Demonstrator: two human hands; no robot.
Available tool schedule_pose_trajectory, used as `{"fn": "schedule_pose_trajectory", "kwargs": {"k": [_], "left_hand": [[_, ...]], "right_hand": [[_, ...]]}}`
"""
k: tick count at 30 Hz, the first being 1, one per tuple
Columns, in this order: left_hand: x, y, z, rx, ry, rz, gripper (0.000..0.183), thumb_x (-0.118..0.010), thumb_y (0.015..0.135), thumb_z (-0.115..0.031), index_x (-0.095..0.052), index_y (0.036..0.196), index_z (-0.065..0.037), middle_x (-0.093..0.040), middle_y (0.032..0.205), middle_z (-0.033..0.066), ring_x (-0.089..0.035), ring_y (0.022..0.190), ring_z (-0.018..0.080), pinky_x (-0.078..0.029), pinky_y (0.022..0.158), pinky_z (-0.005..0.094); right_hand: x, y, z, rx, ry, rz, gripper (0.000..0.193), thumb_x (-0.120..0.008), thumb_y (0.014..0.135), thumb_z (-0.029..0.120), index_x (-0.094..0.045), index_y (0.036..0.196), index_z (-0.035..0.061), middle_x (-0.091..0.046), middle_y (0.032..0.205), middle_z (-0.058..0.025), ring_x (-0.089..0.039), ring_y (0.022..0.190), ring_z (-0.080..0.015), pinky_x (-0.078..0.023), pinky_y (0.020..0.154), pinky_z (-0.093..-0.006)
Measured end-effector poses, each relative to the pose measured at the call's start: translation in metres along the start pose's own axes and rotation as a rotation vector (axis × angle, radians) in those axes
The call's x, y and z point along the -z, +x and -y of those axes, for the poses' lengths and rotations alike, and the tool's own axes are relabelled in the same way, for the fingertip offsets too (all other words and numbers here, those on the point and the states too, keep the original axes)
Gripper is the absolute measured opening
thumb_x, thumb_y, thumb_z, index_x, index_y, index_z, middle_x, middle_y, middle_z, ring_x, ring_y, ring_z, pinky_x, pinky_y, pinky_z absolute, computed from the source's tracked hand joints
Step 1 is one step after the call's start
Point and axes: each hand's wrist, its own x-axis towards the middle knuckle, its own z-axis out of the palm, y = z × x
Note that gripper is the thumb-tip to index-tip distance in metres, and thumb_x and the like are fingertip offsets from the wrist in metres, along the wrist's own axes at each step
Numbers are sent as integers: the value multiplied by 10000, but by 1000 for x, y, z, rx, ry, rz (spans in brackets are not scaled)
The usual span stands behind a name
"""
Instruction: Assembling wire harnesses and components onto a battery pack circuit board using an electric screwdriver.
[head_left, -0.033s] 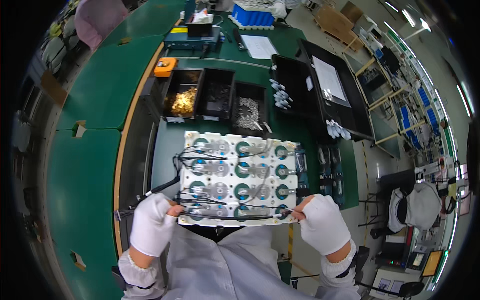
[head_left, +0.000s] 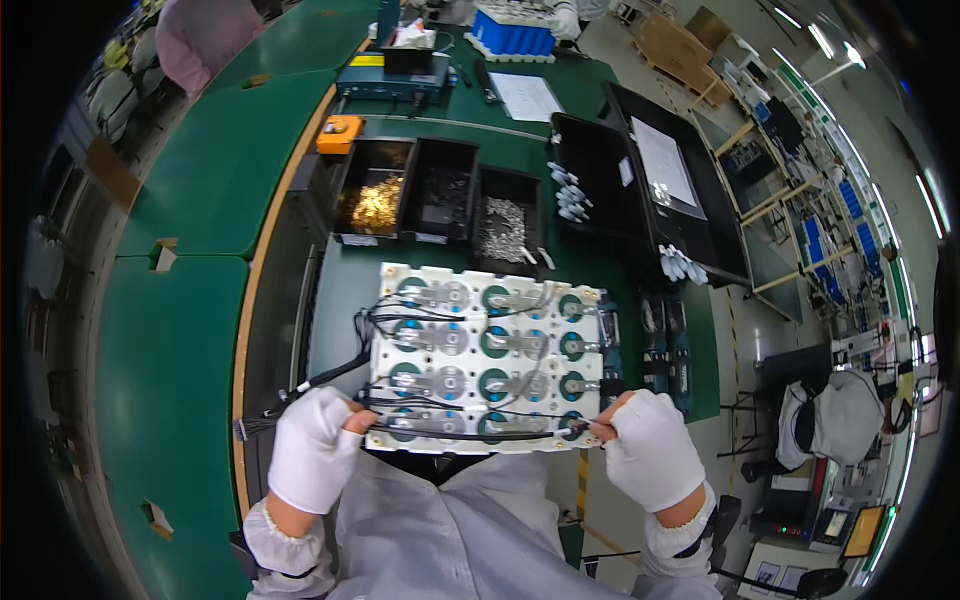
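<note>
A white battery module plate [head_left: 440,362] with rows of round cells and metal tabs [head_left: 430,382] lies in front of me. A black cable [head_left: 470,436] is stretched along its near edge. My left hand [head_left: 315,450], in a white fingerless glove, pinches the cable near the plate's left corner. At the near right corner, my gloved right hand [head_left: 655,450] pinches the cable's other end, by a small light-coloured piece [head_left: 566,432]. Fingertips hide both gripped ends. More thin black wires cross the plate and gather into a bundle [head_left: 345,370] at its left.
Beyond the plate stand black bins with gold pieces [head_left: 378,203], dark pieces [head_left: 440,190] and silver pieces [head_left: 503,228]. Large black trays [head_left: 590,150] stand to their right. Dark packs [head_left: 665,345] lie right of the plate. A blue battery block [head_left: 515,38] sits at the back.
The whole view has shifted slightly, so the scene sits a little farther right. Both hands keep their pinch on the cable.
</note>
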Motion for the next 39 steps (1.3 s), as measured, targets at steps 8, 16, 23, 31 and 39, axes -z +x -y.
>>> {"fn": "schedule_pose_trajectory", "kwargs": {"k": [8, 16, 23, 31, 39], "left_hand": [[3, 0, 9, -44, -71, 46, 112, -705, 874, -108, -686, 831, -6, -628, 784, 109, -609, 732, 291, -489, 683, 381], [2, 3, 18, -127, -89, 41, 140, -653, 918, -138, -649, 837, -23, -616, 782, 124, -608, 732, 324, -486, 674, 406], [0, -8, 22, -77, -123, 8, 119, -675, 881, -104, -659, 800, -19, -612, 757, 127, -598, 714, 324, -471, 671, 407], [-1, -4, -2, -107, -16, -184, 59, -724, 830, -36, -665, 830, -39, -625, 807, 103, -600, 778, 305, -475, 714, 407], [1, -9, -70, -292, -208, -185, 32, -712, 882, -107, -693, 874, -83, -668, 852, 93, -639, 758, 288, -508, 697, 383]], "right_hand": [[-8, 5, 11, -101, -167, 40, 65, -674, 820, 50, -613, 839, 57, -595, 842, -92, -556, 812, -307, -397, 724, -432], [-15, 2, -5, -140, -150, -33, 241, -731, 866, 241, -610, 739, 77, -615, 726, -112, -588, 669, -325, -432, 637, -447], [-10, -7, 6, -139, -58, -55, 122, -704, 829, 46, -629, 914, 93, -651, 818, -101, -626, 720, -346, -504, 680, -433], [3, 18, -42, -165, 197, -260, 245, -701, 883, 224, -662, 1064, 64, -647, 762, -116, -656, 702, -332, -521, 654, -430], [-7, 86, -105, -495, -290, -718, 229, -723, 874, 229, -755, 1060, 100, -705, 782, -131, -695, 723, -332, -546, 681, -429]]}}
